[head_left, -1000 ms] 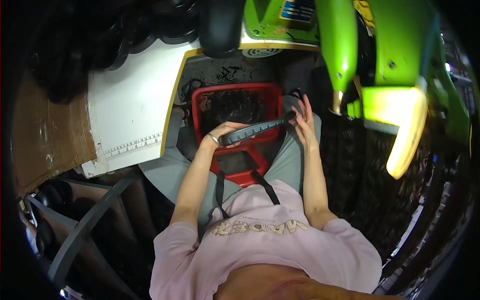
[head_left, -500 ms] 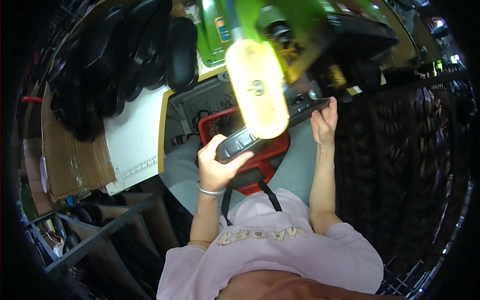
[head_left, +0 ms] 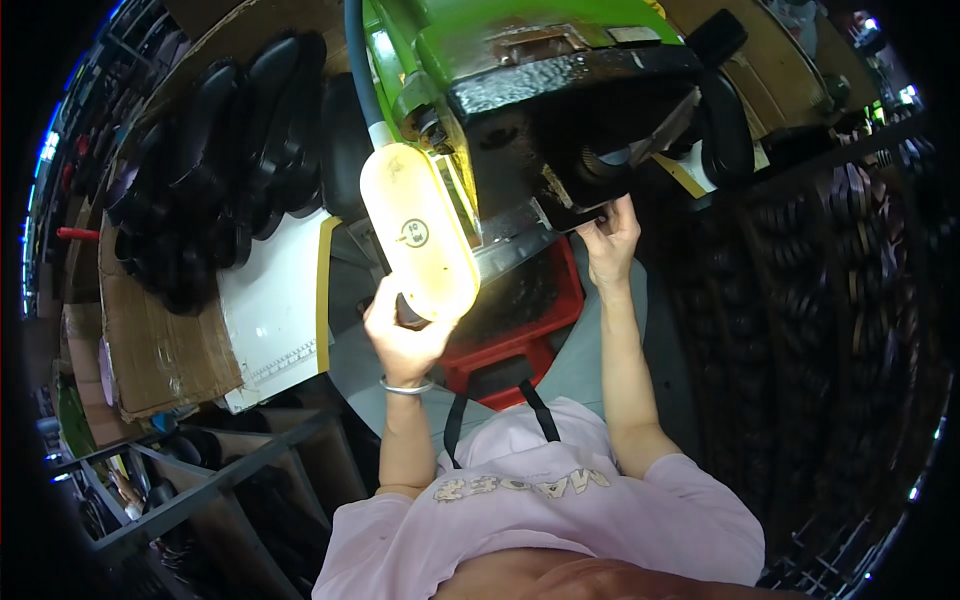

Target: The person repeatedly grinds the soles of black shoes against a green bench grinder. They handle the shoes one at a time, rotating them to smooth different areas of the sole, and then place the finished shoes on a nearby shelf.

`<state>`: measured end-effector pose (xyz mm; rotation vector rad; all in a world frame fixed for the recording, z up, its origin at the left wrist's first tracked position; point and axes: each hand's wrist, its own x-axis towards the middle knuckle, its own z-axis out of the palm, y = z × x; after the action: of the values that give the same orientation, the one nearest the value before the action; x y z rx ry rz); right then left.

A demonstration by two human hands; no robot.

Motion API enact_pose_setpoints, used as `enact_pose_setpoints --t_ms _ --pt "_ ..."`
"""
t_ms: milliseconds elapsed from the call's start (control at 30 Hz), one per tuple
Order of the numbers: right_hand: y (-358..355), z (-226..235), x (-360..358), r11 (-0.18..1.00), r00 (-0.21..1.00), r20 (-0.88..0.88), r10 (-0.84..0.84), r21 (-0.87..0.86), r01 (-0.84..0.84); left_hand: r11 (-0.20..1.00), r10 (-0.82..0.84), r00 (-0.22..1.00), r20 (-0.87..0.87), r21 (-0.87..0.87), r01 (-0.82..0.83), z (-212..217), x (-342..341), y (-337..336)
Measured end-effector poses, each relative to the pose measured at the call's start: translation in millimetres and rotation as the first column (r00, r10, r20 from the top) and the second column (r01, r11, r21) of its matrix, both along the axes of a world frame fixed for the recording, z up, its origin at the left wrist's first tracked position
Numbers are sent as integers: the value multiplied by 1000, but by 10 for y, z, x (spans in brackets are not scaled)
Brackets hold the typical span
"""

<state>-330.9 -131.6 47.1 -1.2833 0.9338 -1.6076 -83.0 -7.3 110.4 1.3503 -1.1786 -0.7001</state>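
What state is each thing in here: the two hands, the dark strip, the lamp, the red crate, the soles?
Left hand: closed around one end of the dark strip.
Right hand: raised, fingers on the strip's other end under the machine head.
Dark strip: held level between both hands, middle lit.
Lamp: on, glowing yellow.
Green machine: overhead; whether it is running cannot be told.
Red crate: open-topped, dark pieces inside.
Black soles: stacked on the left.

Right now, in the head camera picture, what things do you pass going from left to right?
Cardboard box → stack of black shoe soles → white board → left hand → red crate → right hand → dark stacked soles on the right.
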Motion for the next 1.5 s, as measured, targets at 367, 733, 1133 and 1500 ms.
enact_pose_setpoints --t_ms 367,733,1133,1500 --pt "259 179 378 997 993 -119 -12 -74 3 998 42 960 -278 -28 -52 -334 547 114" --pt "445 632 686 882 821 -460 -338 -460 105 964 -104 855 -508 161 213 -1186 829 -184" --pt "358 260 520 966 918 -328 -222 -202 161 999 -29 813 -581 -31 14 -674 -436 -449" --pt "289 -1366 218 730 682 730 38 446 -518 977 16 851 -524 -173 -125 -721 -884 -515"
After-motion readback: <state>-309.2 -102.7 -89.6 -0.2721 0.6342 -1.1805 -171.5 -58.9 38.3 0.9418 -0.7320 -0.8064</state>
